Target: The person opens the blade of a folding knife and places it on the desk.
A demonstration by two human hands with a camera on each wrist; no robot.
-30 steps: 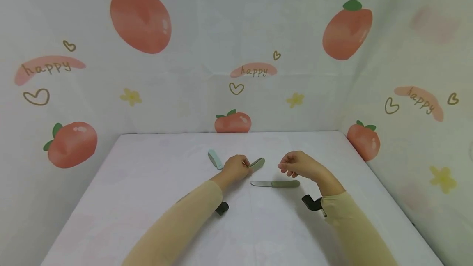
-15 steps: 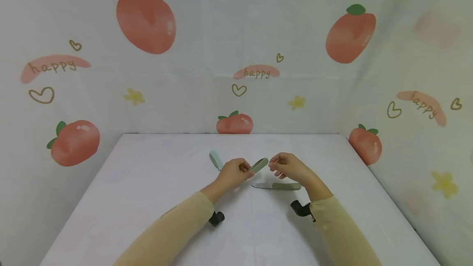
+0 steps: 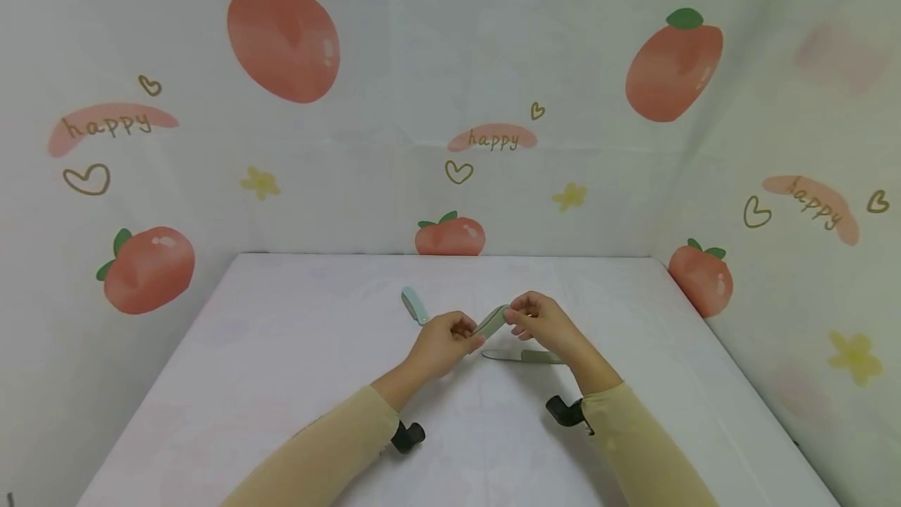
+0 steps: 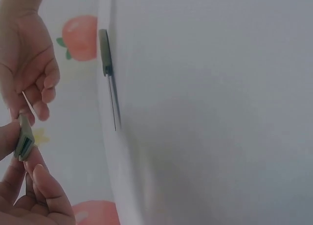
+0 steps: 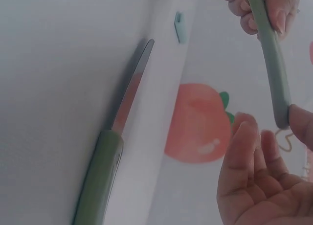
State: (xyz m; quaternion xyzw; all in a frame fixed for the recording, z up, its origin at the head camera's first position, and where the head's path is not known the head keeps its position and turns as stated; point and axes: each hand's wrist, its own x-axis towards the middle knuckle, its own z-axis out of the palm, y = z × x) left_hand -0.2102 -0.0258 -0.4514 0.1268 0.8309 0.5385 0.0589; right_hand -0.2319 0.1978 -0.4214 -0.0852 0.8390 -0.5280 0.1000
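Between my hands, above the table, is a grey-green folding knife [image 3: 490, 322], folded up and tilted. My left hand [image 3: 440, 344] pinches its lower end between thumb and fingers. At its upper end, the thumb and a fingertip of my right hand [image 3: 547, 325] take hold, the other fingers relaxed, as in the left wrist view. A slot shows in the end of the folding knife [image 4: 24, 142]. Below lies a second knife [image 5: 100, 173], unfolded, with a green handle and bare blade; in the head view my right wrist covers its handle end.
A pale teal folded knife [image 3: 414, 304] lies farther back, left of centre. White cloth covers the table [image 3: 267, 350]. A printed backdrop [image 3: 380, 92] with fruit and "happy" lettering rises behind it. Black wrist cameras [image 3: 408, 438] hang under both sleeves.
My left hand has lifted the folding knife slightly and drawn it nearer. My right hand has moved left, from apart, to take its upper end. The head view has shifted a little.
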